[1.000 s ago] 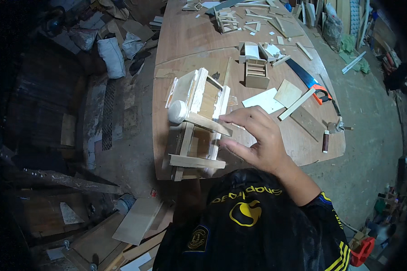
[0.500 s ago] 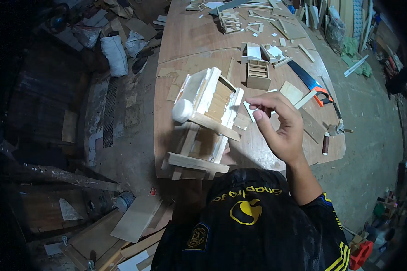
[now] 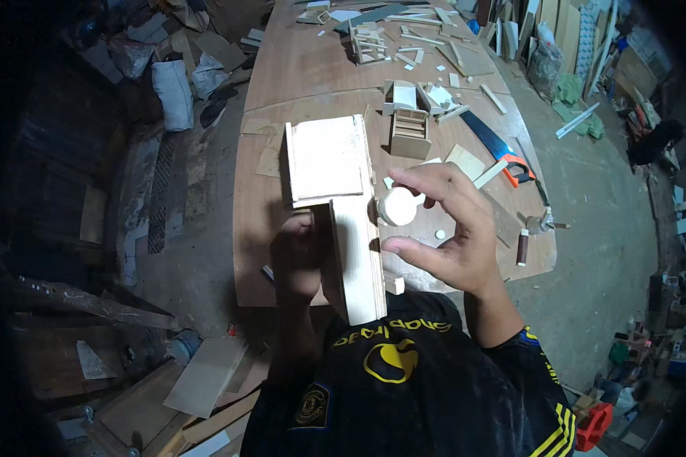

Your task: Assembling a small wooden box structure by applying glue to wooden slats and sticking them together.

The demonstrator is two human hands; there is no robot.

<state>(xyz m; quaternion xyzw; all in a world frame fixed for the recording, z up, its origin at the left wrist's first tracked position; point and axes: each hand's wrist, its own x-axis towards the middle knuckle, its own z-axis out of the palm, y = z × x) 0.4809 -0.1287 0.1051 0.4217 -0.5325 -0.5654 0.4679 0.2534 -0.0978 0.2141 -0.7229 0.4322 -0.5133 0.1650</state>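
Note:
A small wooden model (image 3: pixel 329 160) with a flat, pale box-like top and a long narrow body is held up over the near part of the table. My left hand (image 3: pixel 296 255), in shadow on its left side, grips it; part of that hand is hidden behind the wood. A round, pale wooden disc (image 3: pixel 397 206) sits at the model's right side. Around this disc my right hand (image 3: pixel 459 232) curves with thumb and fingers spread apart, and no clear contact shows.
On the table (image 3: pixel 282 84) stand a small slatted wooden piece (image 3: pixel 410 133) and a slatted frame (image 3: pixel 369 44). Beyond lie several wood strips, a handsaw (image 3: pixel 486 137) with an orange handle, and a dark-handled tool (image 3: pixel 523 247). A white sack (image 3: pixel 173 95) stands on the floor at left.
The model has been turned, so its smooth pale top now faces up instead of its glue-smeared framework. The disc has shifted from its left to its right, beside my right hand.

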